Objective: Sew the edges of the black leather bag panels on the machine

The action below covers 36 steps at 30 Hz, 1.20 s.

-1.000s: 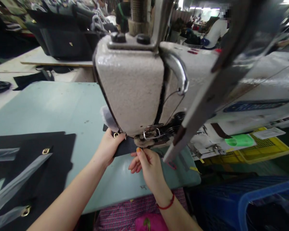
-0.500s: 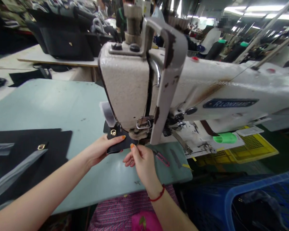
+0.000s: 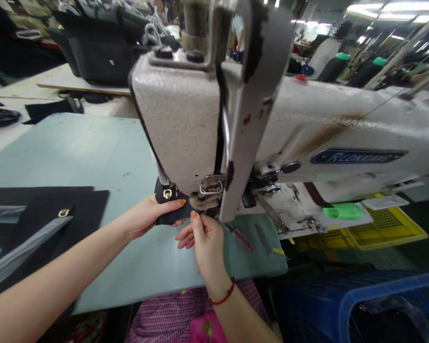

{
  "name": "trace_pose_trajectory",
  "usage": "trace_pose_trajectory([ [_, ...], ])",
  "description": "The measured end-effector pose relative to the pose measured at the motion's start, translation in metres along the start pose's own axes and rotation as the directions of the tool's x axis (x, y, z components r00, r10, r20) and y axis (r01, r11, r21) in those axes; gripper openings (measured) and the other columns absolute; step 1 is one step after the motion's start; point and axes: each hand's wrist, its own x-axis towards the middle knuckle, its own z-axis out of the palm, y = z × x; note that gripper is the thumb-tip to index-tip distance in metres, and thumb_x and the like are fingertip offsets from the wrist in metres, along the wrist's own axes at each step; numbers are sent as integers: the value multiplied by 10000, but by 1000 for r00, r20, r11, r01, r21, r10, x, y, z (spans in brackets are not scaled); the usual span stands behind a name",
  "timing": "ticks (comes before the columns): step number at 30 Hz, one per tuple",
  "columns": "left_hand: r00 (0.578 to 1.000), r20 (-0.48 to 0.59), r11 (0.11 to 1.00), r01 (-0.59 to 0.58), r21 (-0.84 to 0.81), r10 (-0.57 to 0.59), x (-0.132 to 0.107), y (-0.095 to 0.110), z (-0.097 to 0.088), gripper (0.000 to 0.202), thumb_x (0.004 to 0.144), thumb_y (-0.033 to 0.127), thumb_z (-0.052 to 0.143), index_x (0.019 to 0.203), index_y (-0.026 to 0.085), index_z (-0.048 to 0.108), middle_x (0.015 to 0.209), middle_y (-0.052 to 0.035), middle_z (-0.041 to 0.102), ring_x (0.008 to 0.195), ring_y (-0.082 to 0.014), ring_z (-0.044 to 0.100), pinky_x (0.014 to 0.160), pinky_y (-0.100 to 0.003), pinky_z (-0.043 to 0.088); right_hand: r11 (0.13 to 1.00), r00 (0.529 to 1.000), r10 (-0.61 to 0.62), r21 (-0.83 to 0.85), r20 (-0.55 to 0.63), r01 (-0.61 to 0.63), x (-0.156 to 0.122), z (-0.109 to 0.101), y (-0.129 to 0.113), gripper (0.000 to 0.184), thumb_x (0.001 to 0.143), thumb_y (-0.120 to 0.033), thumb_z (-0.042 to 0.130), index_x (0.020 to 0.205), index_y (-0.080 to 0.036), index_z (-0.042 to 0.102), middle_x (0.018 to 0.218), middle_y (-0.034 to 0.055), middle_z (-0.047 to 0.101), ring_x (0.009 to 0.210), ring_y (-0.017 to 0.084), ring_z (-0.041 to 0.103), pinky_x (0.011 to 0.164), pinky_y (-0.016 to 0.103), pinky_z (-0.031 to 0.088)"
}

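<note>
My left hand (image 3: 146, 214) grips a small black leather-like piece (image 3: 175, 213) with a gold clasp (image 3: 168, 194) on it, thumb on top and fingers underneath. The piece's right end lies at the presser foot area of a white sewing machine (image 3: 178, 119), whose head hides part of it. At the near right edge of the piece, my right hand (image 3: 207, 240) pinches with the thumb on top; its other fingers curl loosely below. Whether a thread is also in that pinch is too small to tell.
Larger black panels (image 3: 89, 214) with a clasp and clear film lie at left. Pink-handled thread snips (image 3: 241, 237) rest right of my right hand. A blue basket (image 3: 346, 305) and yellow crate (image 3: 396, 219) stand at right. Black bags (image 3: 103, 52) sit behind.
The view has come closer to the machine, which looks larger. The black piece has turned slightly, its near left corner shifting a little. Both hands keep nearly the same hold.
</note>
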Motion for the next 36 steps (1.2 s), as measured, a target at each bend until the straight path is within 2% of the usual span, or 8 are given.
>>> trace_pose_trajectory([
  [3,1000,9,1000,8,3,-8,4,-2,-4,336,658,343,820,890,111,747,865,-143,748,614,-171,648,579,-264,565,1000,1000,22,19,-5,-22,1,2,-3,513,953,-507,426,665,-134,630,575,48,673,427,87,596,426,149,389],
  [7,1000,-7,1000,18,-24,-18,6,-5,-6,392,661,346,822,980,133,741,955,-146,749,664,-176,667,617,-275,580,999,999,34,38,-9,-33,3,6,-3,559,956,-501,402,585,-139,611,539,49,658,417,86,586,422,152,386],
  [11,999,-36,998,19,-60,-21,5,-4,-4,376,618,319,847,923,124,746,869,-124,753,618,-164,656,592,-269,571,996,998,52,68,-31,-49,5,9,-2,549,941,-517,412,583,-144,596,544,52,663,397,92,577,408,166,387],
  [20,999,-45,998,21,-64,-23,4,-11,-6,339,671,359,816,878,103,733,800,-123,736,568,-143,624,555,-244,538,993,998,16,119,-56,-9,7,15,-3,517,944,-500,422,606,-147,592,501,23,619,364,77,512,395,167,359],
  [28,984,-128,982,-142,-123,126,-12,-16,11,279,711,372,792,771,110,717,654,-67,687,565,-137,606,543,-222,531,996,995,31,89,-96,-23,8,16,-4,528,932,-473,443,497,-178,492,413,-16,524,317,64,392,368,186,303],
  [32,971,-195,962,-176,-208,136,-19,-26,22,247,702,350,802,700,124,701,621,-46,678,559,-124,607,554,-198,524,996,998,23,90,-66,-17,7,11,-5,541,935,-462,451,469,-187,462,377,-30,476,313,61,348,387,193,316],
  [36,939,-304,930,-249,-270,163,-24,-37,34,258,656,348,827,729,127,716,674,-50,699,586,-138,618,571,-217,535,997,999,14,77,-39,-11,8,4,-5,558,933,-455,450,442,-190,426,360,-45,439,305,55,324,399,193,323],
])
